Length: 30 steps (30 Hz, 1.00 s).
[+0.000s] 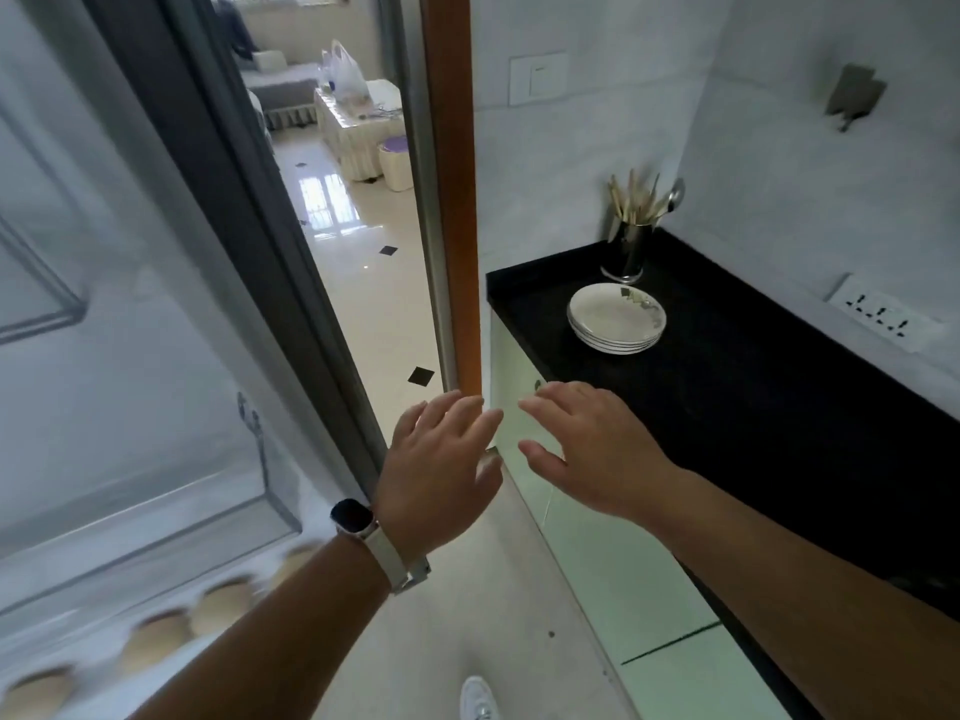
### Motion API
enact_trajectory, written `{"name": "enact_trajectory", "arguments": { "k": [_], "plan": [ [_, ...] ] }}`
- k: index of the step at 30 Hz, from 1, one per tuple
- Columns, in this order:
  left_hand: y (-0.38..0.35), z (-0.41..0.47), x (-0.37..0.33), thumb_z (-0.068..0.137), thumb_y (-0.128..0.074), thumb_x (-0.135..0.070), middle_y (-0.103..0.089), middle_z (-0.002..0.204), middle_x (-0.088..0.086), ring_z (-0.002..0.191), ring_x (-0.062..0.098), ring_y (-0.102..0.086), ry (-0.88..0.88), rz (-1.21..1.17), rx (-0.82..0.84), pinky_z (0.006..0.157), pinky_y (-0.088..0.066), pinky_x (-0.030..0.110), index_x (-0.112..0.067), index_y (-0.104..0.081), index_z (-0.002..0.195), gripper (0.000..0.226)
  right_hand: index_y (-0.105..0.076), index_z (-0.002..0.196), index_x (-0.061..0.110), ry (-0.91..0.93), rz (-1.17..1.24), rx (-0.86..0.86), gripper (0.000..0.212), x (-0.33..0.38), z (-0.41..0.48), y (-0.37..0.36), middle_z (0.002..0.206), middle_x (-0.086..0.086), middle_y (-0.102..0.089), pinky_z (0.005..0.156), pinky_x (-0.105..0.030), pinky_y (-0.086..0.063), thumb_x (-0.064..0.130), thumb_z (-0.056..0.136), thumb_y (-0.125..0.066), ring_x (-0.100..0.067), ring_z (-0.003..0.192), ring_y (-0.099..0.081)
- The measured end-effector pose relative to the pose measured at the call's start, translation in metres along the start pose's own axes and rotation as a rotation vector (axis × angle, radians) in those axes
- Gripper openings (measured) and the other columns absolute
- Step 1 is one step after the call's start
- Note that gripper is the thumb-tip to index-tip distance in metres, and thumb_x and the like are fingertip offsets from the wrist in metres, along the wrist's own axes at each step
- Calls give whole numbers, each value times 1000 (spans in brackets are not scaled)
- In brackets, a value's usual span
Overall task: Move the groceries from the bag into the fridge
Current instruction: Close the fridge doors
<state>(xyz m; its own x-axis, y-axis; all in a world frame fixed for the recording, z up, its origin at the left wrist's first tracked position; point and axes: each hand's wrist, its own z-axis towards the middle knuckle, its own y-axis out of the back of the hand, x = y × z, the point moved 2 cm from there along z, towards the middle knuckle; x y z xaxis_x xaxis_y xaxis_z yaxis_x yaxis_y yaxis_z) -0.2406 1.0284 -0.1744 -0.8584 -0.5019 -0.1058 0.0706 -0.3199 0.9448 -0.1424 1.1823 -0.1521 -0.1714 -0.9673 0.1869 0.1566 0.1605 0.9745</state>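
Note:
My left hand (441, 470) and my right hand (592, 449) are raised in front of me, side by side, fingers spread, holding nothing. A watch sits on my left wrist. At the left stands an open white fridge door (130, 330), blurred, with a row of several eggs (156, 641) in its lower shelf. Far off through the doorway, a white plastic grocery bag (344, 70) stands on a low table (358, 129) in the living room.
A black countertop (753, 387) runs along the right, bearing a stack of white plates (615, 319) and a metal utensil holder (628, 252). An orange door frame (452, 200) edges the doorway. Glossy tiled floor (363, 283) leads out to the living room.

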Motion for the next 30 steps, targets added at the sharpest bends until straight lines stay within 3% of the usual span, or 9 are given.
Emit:
{"name": "enact_trajectory", "arguments": {
  "k": [8,15,18,24,30],
  "plan": [
    [-7,43,15,90,-60,-41,-62,135,2,132,29,-52,34,27,-31,108,-41,53,-23,-58,131,45,-55,133,19,-19,71,-3,68,-16,45,-8,130,-1,-59,99,-39,-43,61,89,-24,-20,120,-54],
    [0,52,27,90,-61,-40,-63,132,4,129,29,-54,103,78,-148,108,-40,50,-22,-61,125,40,-58,126,18,70,122,-21,57,-14,80,-30,125,-3,-62,94,-35,-42,58,95,-33,-22,114,-58],
    [2,54,30,88,-61,-38,-64,129,4,127,30,-56,155,74,-188,106,-41,50,-23,-60,124,39,-56,132,18,119,141,-4,57,-15,101,-33,131,-2,-59,99,-38,-42,56,94,-37,-21,120,-55],
    [2,67,31,87,-59,-37,-62,134,4,130,27,-52,294,129,-144,108,-39,50,-25,-55,128,43,-56,132,19,344,189,-34,47,-26,153,-39,131,-2,-60,97,-34,-39,45,93,-56,-22,120,-55],
    [19,87,24,84,-64,-36,-62,133,4,129,27,-54,457,257,-125,108,-42,51,-22,-61,127,45,-60,127,15,598,277,-31,52,-26,210,-33,125,-5,-64,91,-38,-49,52,94,-44,-24,112,-60]
  ]
}}
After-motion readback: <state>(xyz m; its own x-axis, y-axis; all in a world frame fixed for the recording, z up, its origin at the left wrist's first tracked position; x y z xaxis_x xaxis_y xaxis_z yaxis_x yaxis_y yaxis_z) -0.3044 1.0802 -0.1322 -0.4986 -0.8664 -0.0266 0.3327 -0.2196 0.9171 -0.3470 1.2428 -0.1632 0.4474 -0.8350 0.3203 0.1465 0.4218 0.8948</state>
